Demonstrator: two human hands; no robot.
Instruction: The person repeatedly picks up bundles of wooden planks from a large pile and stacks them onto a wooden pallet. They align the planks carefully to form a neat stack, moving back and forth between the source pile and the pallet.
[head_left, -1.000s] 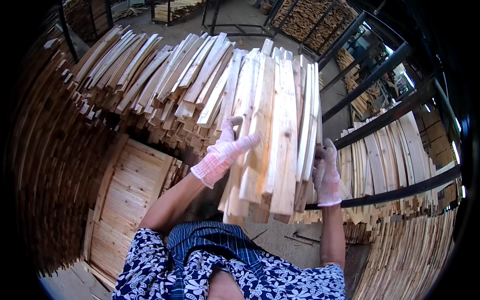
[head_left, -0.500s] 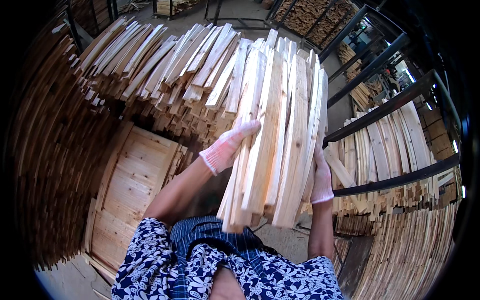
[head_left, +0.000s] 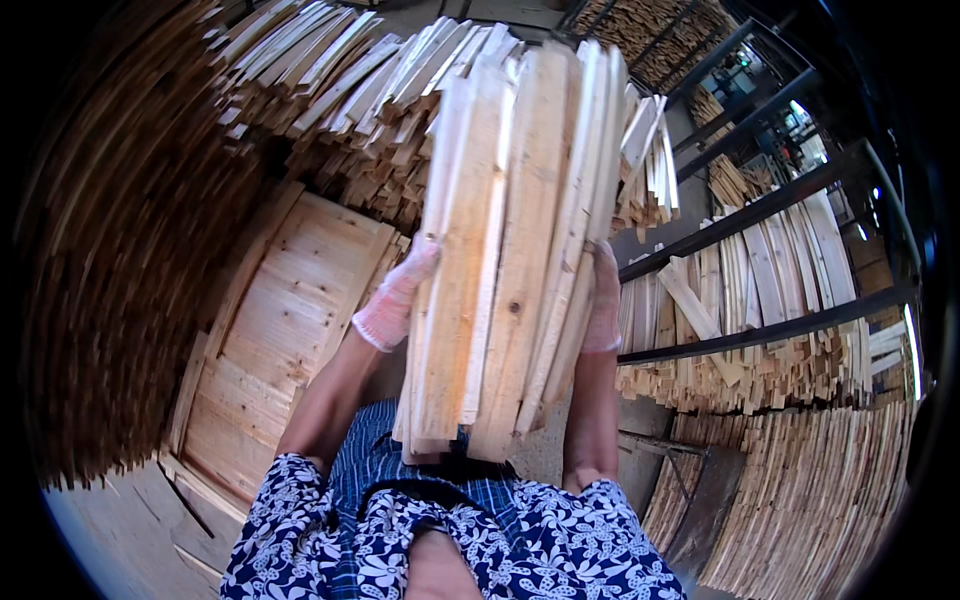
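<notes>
You have the bundle of boards (head_left: 530, 250) squeezed between your left grip (head_left: 396, 290) and right grip (head_left: 604, 305), one pressed to each side, held in front of your apron (head_left: 362, 450). Gathering this armful looks done and setting it down is not, though whether its far end touches the pile (head_left: 375, 75) beyond cannot be told. Plenty of loose boards still lie in that pile, with more behind the dark rail (head_left: 780, 326) to your right.
</notes>
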